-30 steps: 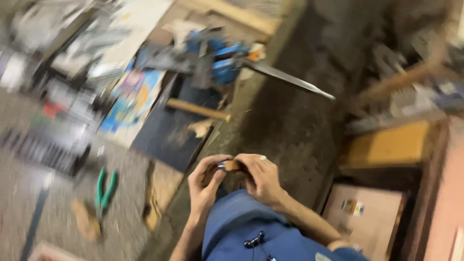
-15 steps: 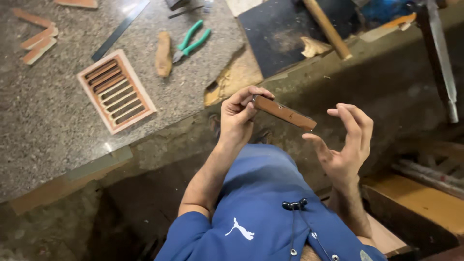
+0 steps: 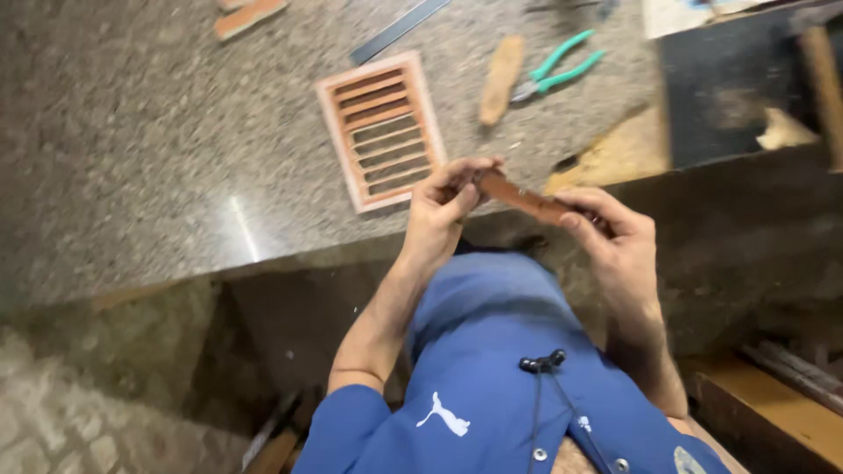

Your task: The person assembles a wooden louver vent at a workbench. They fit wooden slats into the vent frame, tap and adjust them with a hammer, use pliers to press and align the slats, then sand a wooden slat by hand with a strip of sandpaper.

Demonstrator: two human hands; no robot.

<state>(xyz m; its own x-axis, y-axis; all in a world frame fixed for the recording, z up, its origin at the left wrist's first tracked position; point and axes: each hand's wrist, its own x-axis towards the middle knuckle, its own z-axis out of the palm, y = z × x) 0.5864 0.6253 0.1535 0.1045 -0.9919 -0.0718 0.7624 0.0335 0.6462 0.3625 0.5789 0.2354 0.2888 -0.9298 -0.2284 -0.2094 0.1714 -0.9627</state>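
- I see no packages, signs or screens on my granite worktop [image 3: 132,175].
- The only printed thing is a sheet of paper [image 3: 694,10] at the far top edge, pale with blue patches, mostly cut off by the frame.

Matt brown wooden strip [image 3: 527,200] in my hands, polished speckled stone counter [image 3: 176,149], reddish wooden slatted grille [image 3: 383,130], pliers [image 3: 555,72] with glossy green plastic grips

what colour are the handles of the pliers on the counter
Teal green, on the pliers, seen in the head view.
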